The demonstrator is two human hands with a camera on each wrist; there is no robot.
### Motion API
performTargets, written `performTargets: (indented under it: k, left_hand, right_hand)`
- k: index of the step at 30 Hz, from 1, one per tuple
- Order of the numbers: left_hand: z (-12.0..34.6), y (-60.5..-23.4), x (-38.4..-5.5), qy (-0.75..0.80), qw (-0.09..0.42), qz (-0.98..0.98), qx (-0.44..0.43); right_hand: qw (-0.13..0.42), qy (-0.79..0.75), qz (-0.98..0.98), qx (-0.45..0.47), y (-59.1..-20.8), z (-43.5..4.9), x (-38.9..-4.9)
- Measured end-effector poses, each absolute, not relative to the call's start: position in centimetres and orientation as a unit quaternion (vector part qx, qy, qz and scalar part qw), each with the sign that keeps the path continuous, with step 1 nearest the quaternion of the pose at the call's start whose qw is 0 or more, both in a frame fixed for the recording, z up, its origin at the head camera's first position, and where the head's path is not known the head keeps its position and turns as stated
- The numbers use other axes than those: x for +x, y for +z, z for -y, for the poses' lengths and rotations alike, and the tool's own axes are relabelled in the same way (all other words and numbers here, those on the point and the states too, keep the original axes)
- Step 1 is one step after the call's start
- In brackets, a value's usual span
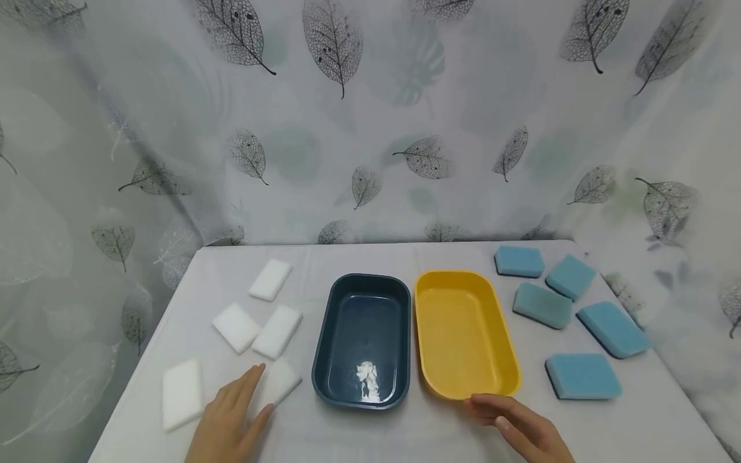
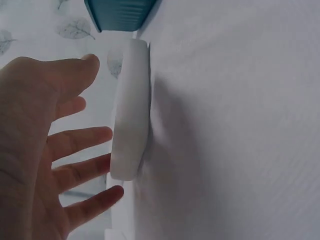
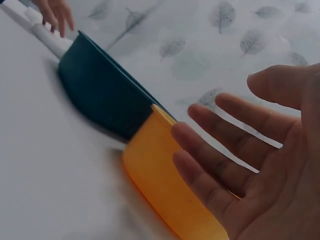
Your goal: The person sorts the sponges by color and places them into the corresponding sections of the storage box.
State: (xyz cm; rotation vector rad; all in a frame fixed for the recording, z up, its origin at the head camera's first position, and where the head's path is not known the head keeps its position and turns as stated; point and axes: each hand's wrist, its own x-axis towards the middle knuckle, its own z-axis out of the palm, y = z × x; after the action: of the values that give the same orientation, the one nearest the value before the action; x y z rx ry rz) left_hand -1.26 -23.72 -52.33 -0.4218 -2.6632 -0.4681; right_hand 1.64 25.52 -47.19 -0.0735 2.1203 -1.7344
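My left hand (image 1: 228, 417) is over the nearest white sponge (image 1: 278, 382) on the left side of the table, fingers spread and loosely bent. In the left wrist view that sponge (image 2: 131, 110) lies flat, with the fingertips right at its side and the thumb above. My right hand (image 1: 517, 426) is at the near end of the yellow tray (image 1: 431, 360), fingers extended and holding nothing. The right wrist view has its fingertips beside the wall of the yellow tray (image 3: 160, 175). A dark blue tray (image 1: 321, 360) stands between the hands, close beside the yellow one.
Several more white sponges (image 1: 182, 393) lie on the left of the white-covered table (image 1: 324, 444). Several blue sponges (image 1: 583, 376) with dark undersides lie on the right. A leaf-printed curtain (image 1: 370, 128) hangs behind the table and along both sides.
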Motion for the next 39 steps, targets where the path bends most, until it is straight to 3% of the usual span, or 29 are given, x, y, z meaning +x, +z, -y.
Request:
performTargets:
  k: [3,6,15,24,32,39]
  left_hand:
    - [23.2,-52.4,-1.3,-0.164,0.176,0.962,-0.127]
    - [22.9,-52.4,-1.3,-0.156,0.156,0.969,-0.11]
    - [22.8,-52.0,-1.6,-0.127,0.15,0.975,-0.107]
    - [22.9,-52.0,-1.5,-0.135,0.196,0.963,-0.125]
    - [22.1,-50.2,-2.0,-0.184,0.26,0.934,-0.161]
    - [20.5,-48.4,-3.0,-0.237,0.252,0.919,-0.19]
  right_hand:
    - [0.273,-0.62,-0.736,-0.018,-47.3,-24.1,1.1]
    - [0.305,-0.622,-0.72,-0.022,-47.8,-22.3,0.6]
    - [0.308,-0.652,-0.692,-0.023,-49.6,-17.5,0.0]
    - [0.223,-0.671,-0.706,0.05,-51.2,-14.3,0.3]
    - [0.058,-0.68,-0.729,0.051,-51.8,-11.0,-0.5]
    - [-0.01,-0.632,-0.767,0.107,-51.8,-8.8,-0.9]
